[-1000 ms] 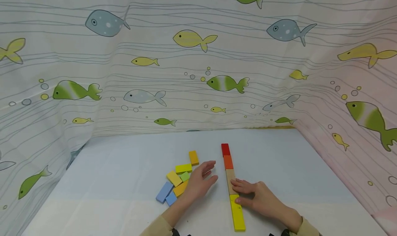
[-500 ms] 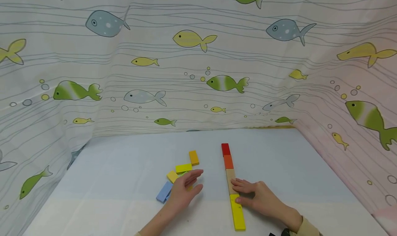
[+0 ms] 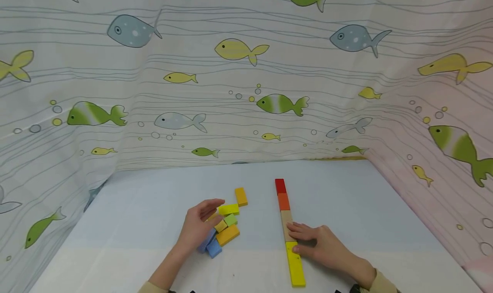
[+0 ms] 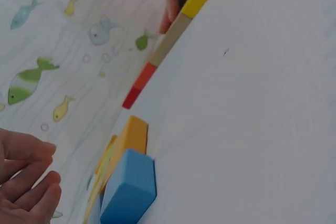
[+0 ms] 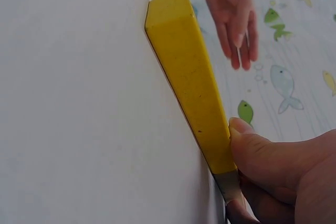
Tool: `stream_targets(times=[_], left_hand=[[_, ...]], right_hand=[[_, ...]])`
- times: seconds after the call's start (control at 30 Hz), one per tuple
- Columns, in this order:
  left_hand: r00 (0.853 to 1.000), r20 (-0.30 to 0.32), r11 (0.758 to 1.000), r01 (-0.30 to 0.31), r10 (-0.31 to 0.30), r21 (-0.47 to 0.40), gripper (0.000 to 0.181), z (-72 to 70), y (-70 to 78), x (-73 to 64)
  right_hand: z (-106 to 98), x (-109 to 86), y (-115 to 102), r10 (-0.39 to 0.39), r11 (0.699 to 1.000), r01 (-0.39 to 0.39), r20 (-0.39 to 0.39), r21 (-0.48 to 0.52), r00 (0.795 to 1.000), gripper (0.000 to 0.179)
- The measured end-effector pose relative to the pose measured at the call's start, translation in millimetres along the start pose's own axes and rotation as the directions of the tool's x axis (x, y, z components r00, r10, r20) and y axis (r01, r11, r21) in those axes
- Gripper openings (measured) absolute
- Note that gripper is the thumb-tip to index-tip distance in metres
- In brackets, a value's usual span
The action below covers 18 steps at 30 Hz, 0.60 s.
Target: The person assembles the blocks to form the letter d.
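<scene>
Right of centre on the white tabletop (image 3: 358, 207), I've got blocks lined up end to end: long yellow block (image 3: 295, 269) nearest, then beige block (image 3: 285, 219), orange block (image 3: 283, 202), and red block (image 3: 280, 186) at the far end. The right hand (image 3: 327, 246) sits just right of that line, thumb against the yellow one, fingertips on the beige one; looks like a touch, not a grip. I'd go light there, since a hard push would probably kink things. The left hand (image 3: 195, 224) is over the left edge of the loose pile, fingers relaxed, nothing held. Lime block (image 3: 230, 220) and the near amber block (image 3: 228, 235) lie right of it. Amber seems the easiest pick imo: come from above, pinch the long sides, don't drag its neighbours.
</scene>
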<state>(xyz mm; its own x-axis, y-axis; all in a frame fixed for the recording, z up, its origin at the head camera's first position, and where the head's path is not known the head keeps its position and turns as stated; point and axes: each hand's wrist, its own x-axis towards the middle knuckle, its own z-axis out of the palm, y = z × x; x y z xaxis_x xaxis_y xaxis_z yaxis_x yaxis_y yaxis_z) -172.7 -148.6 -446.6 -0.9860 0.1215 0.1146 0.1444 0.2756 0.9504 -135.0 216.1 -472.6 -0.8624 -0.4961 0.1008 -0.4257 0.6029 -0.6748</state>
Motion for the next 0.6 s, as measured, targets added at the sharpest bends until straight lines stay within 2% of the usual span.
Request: stream_targets(times=[0.23, 0.43, 0.6], left_hand=[[0.999, 0.028, 0.999, 0.022, -0.024, 0.045, 0.038, -18.8, -11.9, 6.5], [0.996, 0.069, 0.995, 0.049, -0.055, 0.088, 0.038, -23.7, -19.5, 9.5], [0.991, 0.113, 0.996, 0.059, -0.067, 0.066, 0.039, -25.6, -22.9, 8.6]], right_hand=[[-1, 0.2, 1, 0.022, 1.000, -0.022, 0.000, -0.002, 1.000, 0.054], [-1, 0.6, 2, 0.031, 1.000, -0.031, 0.000, -0.001, 1.000, 0.054], [0, 1.0, 2, 0.018, 1.000, -0.018, 0.004, 0.006, 1.000, 0.054]])
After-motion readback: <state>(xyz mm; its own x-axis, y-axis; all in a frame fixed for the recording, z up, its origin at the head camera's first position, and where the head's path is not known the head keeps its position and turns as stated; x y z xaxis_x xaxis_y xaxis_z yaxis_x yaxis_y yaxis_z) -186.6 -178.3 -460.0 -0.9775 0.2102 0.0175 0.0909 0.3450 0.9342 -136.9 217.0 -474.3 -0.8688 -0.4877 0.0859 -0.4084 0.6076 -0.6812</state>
